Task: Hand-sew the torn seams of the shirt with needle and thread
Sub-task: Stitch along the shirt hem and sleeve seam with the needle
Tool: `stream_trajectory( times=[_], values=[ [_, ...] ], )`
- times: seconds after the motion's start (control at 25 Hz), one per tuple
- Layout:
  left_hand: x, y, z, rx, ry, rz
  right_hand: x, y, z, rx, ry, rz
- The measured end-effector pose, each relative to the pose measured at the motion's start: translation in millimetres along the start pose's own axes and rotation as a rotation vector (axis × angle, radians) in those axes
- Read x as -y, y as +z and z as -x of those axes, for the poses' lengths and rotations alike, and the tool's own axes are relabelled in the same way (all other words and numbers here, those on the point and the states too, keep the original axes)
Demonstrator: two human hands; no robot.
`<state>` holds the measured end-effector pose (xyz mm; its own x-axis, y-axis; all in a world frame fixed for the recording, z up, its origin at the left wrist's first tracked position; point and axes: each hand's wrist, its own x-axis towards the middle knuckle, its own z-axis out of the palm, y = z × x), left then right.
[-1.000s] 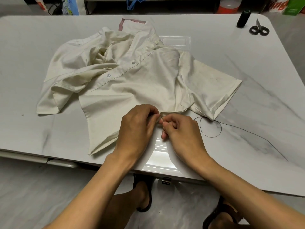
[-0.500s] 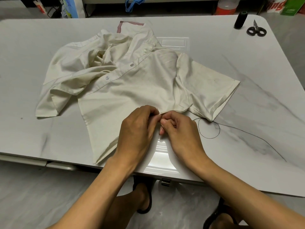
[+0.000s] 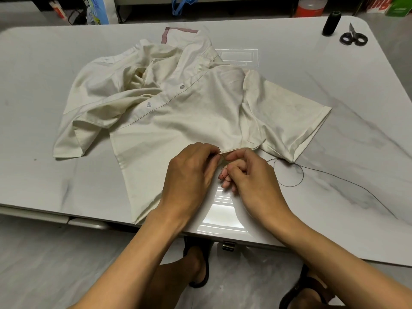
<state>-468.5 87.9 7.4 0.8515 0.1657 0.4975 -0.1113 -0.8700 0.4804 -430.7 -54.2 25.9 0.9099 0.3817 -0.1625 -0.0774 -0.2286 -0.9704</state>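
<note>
pinching shirt (image 3: 178,121) seam edge with left hand (image 3: 189,172); right hand (image 3: 252,177), fingers curled, holds black thread (image 3: 299,172).

Cream cotton shirt (image 3: 178,121): on grey marble table (image 3: 44,74)
Black thread spool (image 3: 331,23), black-handled scissors (image 3: 353,37): behind-right of shirt

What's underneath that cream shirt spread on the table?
Only the pale marbled table shows around the edges of the shirt, so the shirt lies straight on it. A dark thread loops beside the sleeve, not under it. Anything else beneath the cloth is hidden.
</note>
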Motion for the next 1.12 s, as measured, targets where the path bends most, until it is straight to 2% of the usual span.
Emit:
stream_trajectory(
  times=[0.24,0.4,0.48,0.56,0.64,0.72,0.8,0.92,1.12],
  values=[
    [-4.7,1.0,-0.9,0.038,0.15,0.016,4.2,-3.9,1.1,-0.07,-0.11,0.097],
    [-1.9,-1.5,-3.1,0.033,0.159,0.007,10.1,-6.0,3.1,-0.034,-0.119,0.057],
    [-1.2,-3.6,-2.5,0.022,0.137,-0.001,11.6,-12.3,2.8,-0.094,-0.204,0.306],
    [-0.9,-4.9,-2.2,0.008,0.122,0.002,16.9,-22.7,-0.6,-0.286,-0.333,0.659],
    [-0.5,-4.9,-2.2,-0.001,0.117,0.001,24.2,-35.4,-10.3,-0.414,-0.426,0.703],
    [-0.3,-4.9,-2.4,-0.01,0.125,-0.01,25.7,-42.2,-19.7,-0.375,-0.487,0.627],
    [-0.6,-4.4,-2.7,-0.018,0.139,-0.026,23.2,-38.5,-26.1,-0.249,-0.461,0.609],
    [0.6,-4.4,-3.0,-0.037,0.166,-0.058,21.9,-28.7,-30.9,-0.069,-0.361,0.575],
    [3.1,-4.0,-2.5,-0.057,0.191,-0.089,28.5,-34.5,-33.0,0.087,-0.146,0.386]
  ],
)
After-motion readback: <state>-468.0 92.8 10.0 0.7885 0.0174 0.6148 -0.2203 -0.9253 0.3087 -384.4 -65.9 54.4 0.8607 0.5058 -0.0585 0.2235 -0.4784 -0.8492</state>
